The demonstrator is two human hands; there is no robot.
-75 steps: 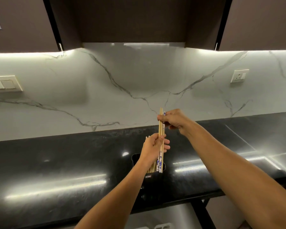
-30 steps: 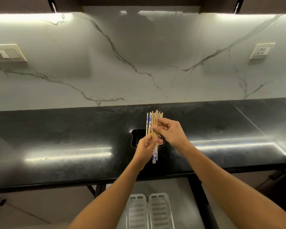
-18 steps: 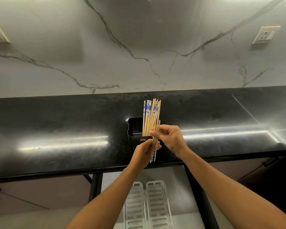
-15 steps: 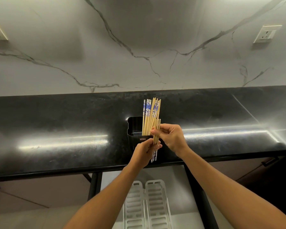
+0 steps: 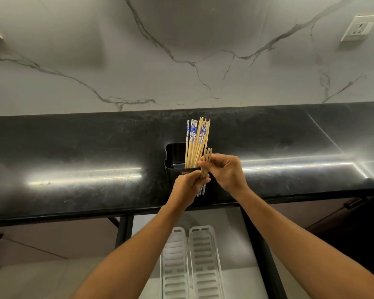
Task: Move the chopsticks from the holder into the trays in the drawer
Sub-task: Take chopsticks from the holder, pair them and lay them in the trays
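A black holder stands on the black counter near its front edge, with several bamboo chopsticks, some with blue-and-white tops, upright in it. In front of the holder, my left hand and my right hand both grip a small bundle of chopsticks. The bundle is upright, its blue-patterned ends pointing down below my left fingers. Two white slotted trays lie side by side in the open drawer below the counter.
A marble backsplash rises behind the counter, with a wall socket at the upper right and a switch plate at the far left edge. Black frame posts flank the drawer opening. A cabinet handle shows at the right.
The bundle came up out of the holder and both hands brought it down in front of the holder. The view tilted down, so the trays in the drawer now show.
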